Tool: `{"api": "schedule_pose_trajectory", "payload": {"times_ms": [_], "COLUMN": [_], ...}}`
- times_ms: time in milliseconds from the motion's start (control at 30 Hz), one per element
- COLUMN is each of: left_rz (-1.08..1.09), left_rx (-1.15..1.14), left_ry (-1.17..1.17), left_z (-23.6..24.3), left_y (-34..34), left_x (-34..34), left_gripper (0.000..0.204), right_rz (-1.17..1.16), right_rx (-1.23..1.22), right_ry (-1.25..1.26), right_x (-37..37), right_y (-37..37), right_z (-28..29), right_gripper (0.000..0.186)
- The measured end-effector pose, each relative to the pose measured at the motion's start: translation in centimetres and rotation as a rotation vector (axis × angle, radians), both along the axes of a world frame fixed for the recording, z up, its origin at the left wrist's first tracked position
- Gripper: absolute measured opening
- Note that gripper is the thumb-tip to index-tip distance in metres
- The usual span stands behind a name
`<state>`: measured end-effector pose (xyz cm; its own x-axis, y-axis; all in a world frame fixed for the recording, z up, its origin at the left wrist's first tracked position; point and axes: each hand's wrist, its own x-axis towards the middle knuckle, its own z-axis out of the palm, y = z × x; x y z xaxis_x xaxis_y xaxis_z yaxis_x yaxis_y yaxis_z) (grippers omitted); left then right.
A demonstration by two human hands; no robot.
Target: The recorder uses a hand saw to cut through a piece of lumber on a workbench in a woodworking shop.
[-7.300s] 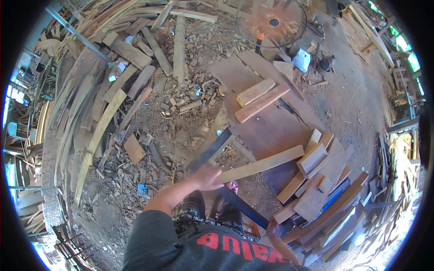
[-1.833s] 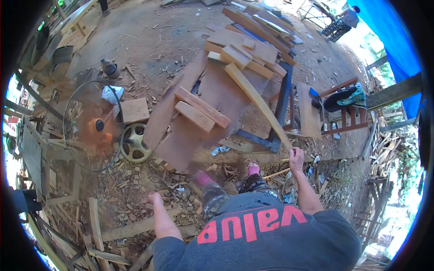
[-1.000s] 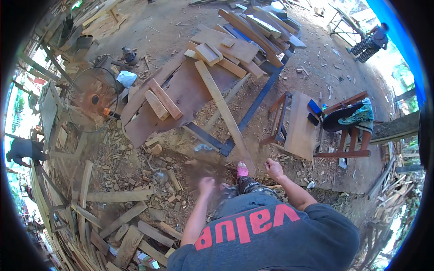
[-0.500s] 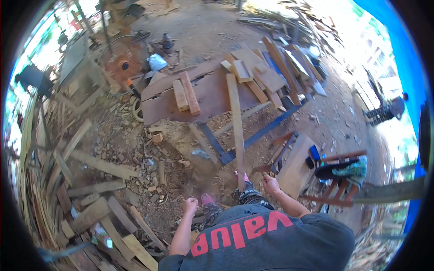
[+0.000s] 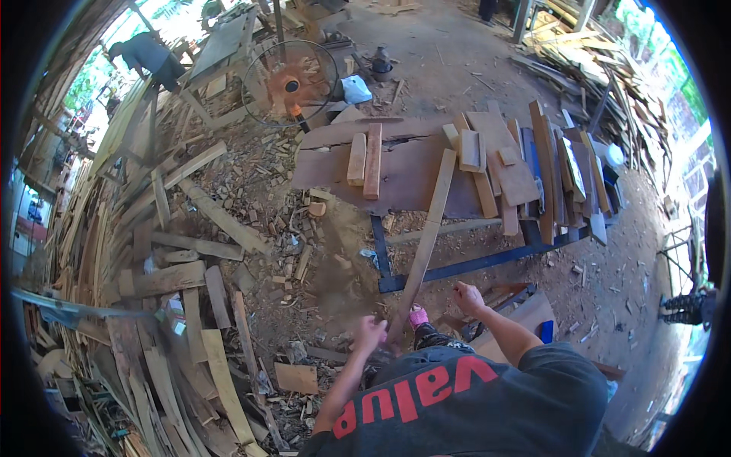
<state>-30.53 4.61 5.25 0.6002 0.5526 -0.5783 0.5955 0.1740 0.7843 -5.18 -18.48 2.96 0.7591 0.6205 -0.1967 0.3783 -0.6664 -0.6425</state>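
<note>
1. Near the bottom of the scene, the person's left hand (image 5: 371, 333) is curled beside the near end of a long pale plank (image 5: 423, 244); whether it grips the wood or only touches it I cannot tell, as the hand is blurred.
2. The right hand (image 5: 466, 295) hangs just right of that plank, loosely clenched and grasping nothing that I can see.
3. The plank slants from the person's feet, by a pink shoe (image 5: 418, 315), up to the far side, its top end leaning on a wide brown board worktop (image 5: 403, 171).
4. Two short wood blocks (image 5: 365, 158) lie side by side on the left part of the worktop; to the right a stack of cut boards (image 5: 525, 175) lies crowded together, some tilted.
5. A dark blue steel frame (image 5: 472, 263) sits on the dirt under the worktop's near edge.
6. As I judge it, the plank is half placed: one end is up on the worktop, the other is still down on the ground, so lifting or shifting it remains.
7. Far left, a round fan (image 5: 289, 82) with an orange hub stands in a wire guard; a white bag (image 5: 355, 89) lies just right of it.
8. Left of everything, scrap timber (image 5: 175, 259) litters the floor. A small blue container (image 5: 546, 331) sits near right. No labels are legible.
</note>
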Motion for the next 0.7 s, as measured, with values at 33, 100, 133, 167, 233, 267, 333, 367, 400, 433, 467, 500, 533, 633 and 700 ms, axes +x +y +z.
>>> {"api": "schedule_pose_trajectory", "payload": {"times_ms": [33,100,133,167,233,267,333,367,400,433,467,500,533,633,700], "left_rz": [0.012,-0.272,-0.271,-0.238,-0.207,-0.184,-0.241,-0.223,-0.208,-0.197,-0.261,-0.248,-0.154,-0.095,-0.118], "left_rx": [0.011,0.636,0.639,0.606,0.567,0.539,0.394,0.380,0.361,0.350,0.257,0.258,0.299,0.419,0.515], "left_ry": [-0.004,0.222,0.213,0.221,0.205,0.200,0.186,0.175,0.108,0.043,0.044,0.038,-0.014,-0.025,0.020], "left_z": [0.5,0.3,-0.2,-1.3,-3.9,-5.7,-8.0,-8.1,-8.2,-7.9,-4.3,-3.4,-3.0,2.1,6.2], "left_y": [-1.1,-2.7,-3.4,-4.0,-4.5,-4.5,-3.7,-3.9,-4.3,-4.3,-4.3,-4.2,-4.2,-3.4,-2.3], "left_x": [0.6,1.8,2.2,2.3,2.5,2.0,2.2,2.0,1.7,1.6,3.2,2.8,2.4,2.4,2.4], "left_gripper": [0.051,0.067,0.067,0.071,0.076,0.074,0.068,0.068,0.064,0.059,0.055,0.055,0.054,0.052,0.050], "right_rz": [-0.003,-0.005,-0.013,-0.016,-0.002,0.031,0.188,0.337,0.357,0.429,0.458,0.470,0.497,0.532,0.547], "right_rx": [-0.015,-0.037,-0.023,-0.008,-0.040,-0.073,-0.087,-0.095,-0.108,-0.126,-0.155,-0.156,-0.124,-0.128,-0.150], "right_ry": [-0.019,-0.007,-0.008,-0.011,-0.014,-0.002,-0.036,-0.045,-0.056,-0.071,-0.088,-0.097,-0.127,-0.216,-0.279], "right_x": [0.6,1.3,1.3,1.4,0.3,-0.1,-0.4,-0.8,-0.9,-0.7,0.2,0.5,0.9,2.0,2.9], "right_y": [0.0,0.0,0.0,0.1,0.0,0.2,0.7,0.9,1.2,1.9,1.7,2.6,3.6,6.6,8.8], "right_z": [0.2,0.7,0.8,1.0,1.1,1.6,3.0,3.8,4.5,5.4,5.7,6.1,6.2,9.4,11.4], "right_gripper": [0.015,0.016,0.017,0.018,0.018,0.017,0.016,0.016,0.016,0.017,0.020,0.020,0.026,0.045,0.059]}}
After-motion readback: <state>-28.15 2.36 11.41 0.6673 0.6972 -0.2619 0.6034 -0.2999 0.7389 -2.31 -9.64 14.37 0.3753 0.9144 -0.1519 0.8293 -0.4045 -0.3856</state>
